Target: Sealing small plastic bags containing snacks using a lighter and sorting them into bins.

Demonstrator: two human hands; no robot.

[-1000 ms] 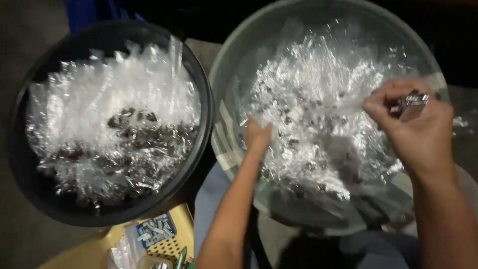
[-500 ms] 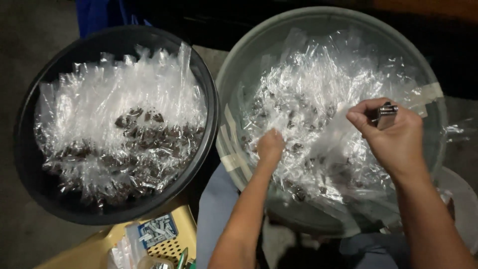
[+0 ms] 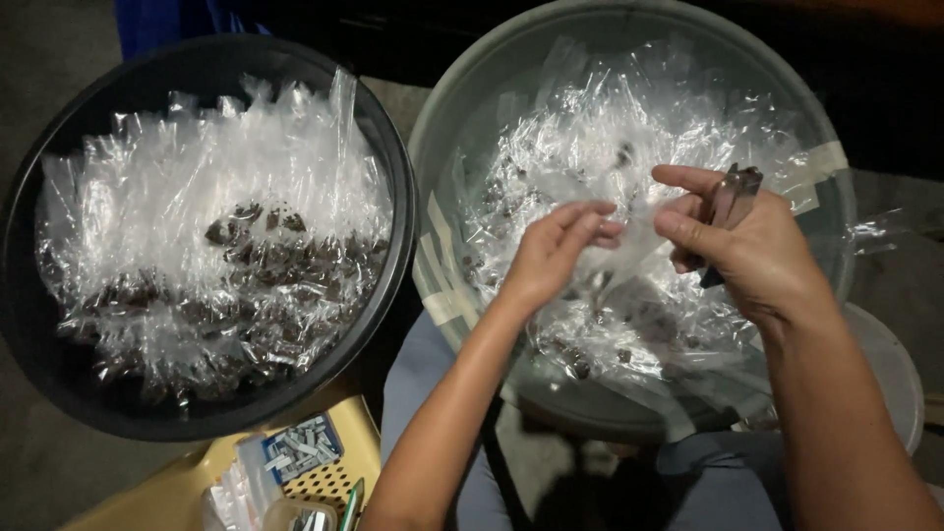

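Overhead, looking down at a seated person's two bare hands raised above a grey basin (image 3: 447,147) on the lap. The basin is full of small clear plastic bags (image 3: 600,147), many with dark bits inside. The right hand (image 3: 747,256) is half closed around a small dark metal tool (image 3: 733,197), possibly a stapler, held upright against the palm with its top sticking out above the knuckles; the thumb and forefinger reach left. The left hand (image 3: 551,256) sits just beside it, a little lower and to the left, fingers loosely curled toward the right hand. Whether a bag is pinched between them cannot be told, as the plastic is too clear. Loose bags lie directly beneath both hands, nearer the left. Left of the basin, a black tub (image 3: 59,393) holds more filled bags (image 3: 226,265). A yellow basket (image 3: 334,472) sits at the bottom edge.
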